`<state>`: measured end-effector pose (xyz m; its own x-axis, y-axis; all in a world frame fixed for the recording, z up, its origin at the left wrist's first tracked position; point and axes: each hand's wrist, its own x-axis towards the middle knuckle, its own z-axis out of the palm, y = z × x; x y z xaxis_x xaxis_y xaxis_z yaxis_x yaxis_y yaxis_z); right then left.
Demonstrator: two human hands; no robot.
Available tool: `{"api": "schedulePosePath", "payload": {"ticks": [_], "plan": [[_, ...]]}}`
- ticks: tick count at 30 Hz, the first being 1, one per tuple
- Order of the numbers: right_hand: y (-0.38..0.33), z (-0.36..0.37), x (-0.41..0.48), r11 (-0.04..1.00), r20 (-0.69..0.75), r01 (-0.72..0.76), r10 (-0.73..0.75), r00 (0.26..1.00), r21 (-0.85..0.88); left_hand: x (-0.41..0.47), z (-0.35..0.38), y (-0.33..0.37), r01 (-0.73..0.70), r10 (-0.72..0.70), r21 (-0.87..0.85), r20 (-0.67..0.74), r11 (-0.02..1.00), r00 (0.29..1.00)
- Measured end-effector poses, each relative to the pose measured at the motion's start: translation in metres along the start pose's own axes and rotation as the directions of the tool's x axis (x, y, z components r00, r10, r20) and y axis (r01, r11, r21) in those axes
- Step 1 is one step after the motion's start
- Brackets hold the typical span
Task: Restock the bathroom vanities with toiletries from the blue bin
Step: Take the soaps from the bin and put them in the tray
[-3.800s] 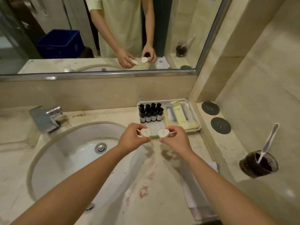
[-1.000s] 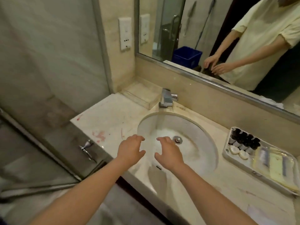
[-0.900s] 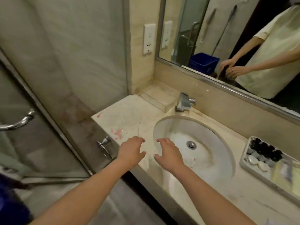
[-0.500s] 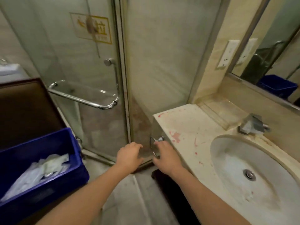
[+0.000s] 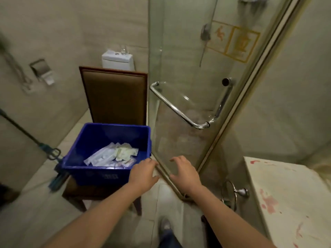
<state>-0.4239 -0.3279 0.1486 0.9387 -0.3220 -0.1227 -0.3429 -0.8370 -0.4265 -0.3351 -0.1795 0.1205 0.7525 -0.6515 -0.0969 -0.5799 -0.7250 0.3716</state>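
- Far left of the blue bin (image 5: 96, 174): a mop (image 5: 26, 135) with a teal handle, slanting down, its head low beside the bin's left wall.
- Up and left of the bin, on the wall: a metal paper holder (image 5: 40, 69).
- The bin itself: on the seat of a brown chair (image 5: 116, 95), backrest upright just behind the bin's far wall.
- Inside the bin, toward its right side: a heap of wrapped toiletries (image 5: 111, 155), white and pale packets.
- Behind the bin, past the chair: a white toilet tank (image 5: 117, 60).
- Just right of the bin's near right corner: left hand (image 5: 143, 173), palm down, fingers loosely spread, holding nothing; contact with the rim impossible to tell.
- Further right of the bin: right hand (image 5: 185, 173), palm down, fingers spread, holding nothing, in front of the foot of a glass shower door (image 5: 188, 59) with a chrome handle (image 5: 179, 111).
- Well right of the bin: a towel ring (image 5: 230, 192), then a pale table (image 5: 286, 194) blotched with red stains.
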Motion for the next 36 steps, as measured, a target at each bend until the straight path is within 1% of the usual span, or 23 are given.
{"api": "schedulePosePath", "payload": {"ticks": [4, 8, 13, 21, 27, 30, 33, 36], "plan": [[-0.023, 0.007, 0.051, 0.991, 0.067, 0.135, -0.136, 0.988, 0.024, 0.012, -0.010, -0.036, 0.152, -0.153, -0.017, -0.046, 0.988, 0.987], [-0.042, 0.015, 0.102, 0.971, 0.135, 0.232, -0.237, 0.962, 0.053, 0.025, -0.017, -0.062, 0.292, -0.294, -0.038, -0.091, 0.956, 0.951], [-0.064, 0.028, 0.155, 0.935, 0.213, 0.348, -0.354, 0.910, 0.068, 0.034, -0.024, -0.088, 0.446, -0.453, -0.080, -0.139, 0.891, 0.881], [-0.086, 0.055, 0.210, 0.865, 0.311, 0.493, -0.495, 0.811, 0.090, 0.042, -0.021, -0.119, 0.623, -0.638, -0.135, -0.189, 0.770, 0.747], [-0.105, 0.080, 0.238, 0.830, 0.381, 0.540, -0.549, 0.744, 0.142, 0.038, -0.024, -0.147, 0.724, -0.743, -0.174, -0.209, 0.668, 0.635], [-0.114, 0.094, 0.251, 0.823, 0.403, 0.544, -0.558, 0.725, 0.163, 0.039, -0.028, -0.167, 0.757, -0.777, -0.180, -0.186, 0.628, 0.601], [-0.121, 0.110, 0.265, 0.843, 0.425, 0.507, -0.532, 0.732, 0.182, 0.047, -0.029, -0.191, 0.775, -0.791, -0.159, -0.132, 0.612, 0.597], [-0.130, 0.127, 0.281, 0.871, 0.449, 0.453, -0.488, 0.749, 0.191, 0.060, -0.029, -0.221, 0.761, -0.770, -0.117, -0.074, 0.638, 0.634]]}}
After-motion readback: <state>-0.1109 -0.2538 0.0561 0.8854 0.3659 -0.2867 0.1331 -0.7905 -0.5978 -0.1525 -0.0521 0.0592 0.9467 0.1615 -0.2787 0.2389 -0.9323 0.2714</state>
